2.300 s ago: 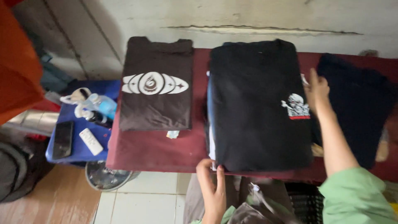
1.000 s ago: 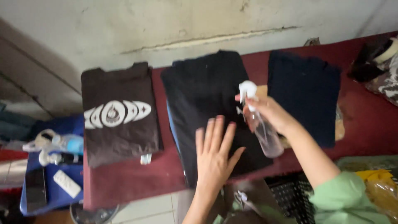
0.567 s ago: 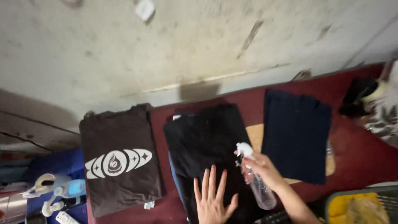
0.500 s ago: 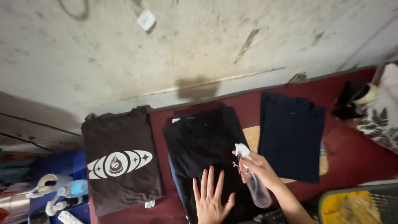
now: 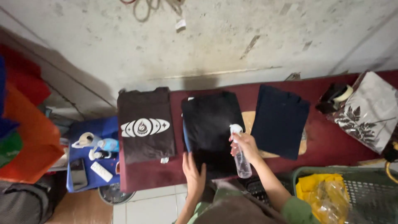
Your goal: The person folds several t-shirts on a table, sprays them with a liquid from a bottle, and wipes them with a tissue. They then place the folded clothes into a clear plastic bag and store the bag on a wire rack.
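From the head camera: the left hand lies flat and open on the near edge of the folded black cloth shirt, likely to keep it from sliding on the dark red table. The right hand is wrapped around a clear plastic spray bottle, its white top over the shirt. I cannot tell how full the bottle is. A green wire basket holds a yellow plastic bag.
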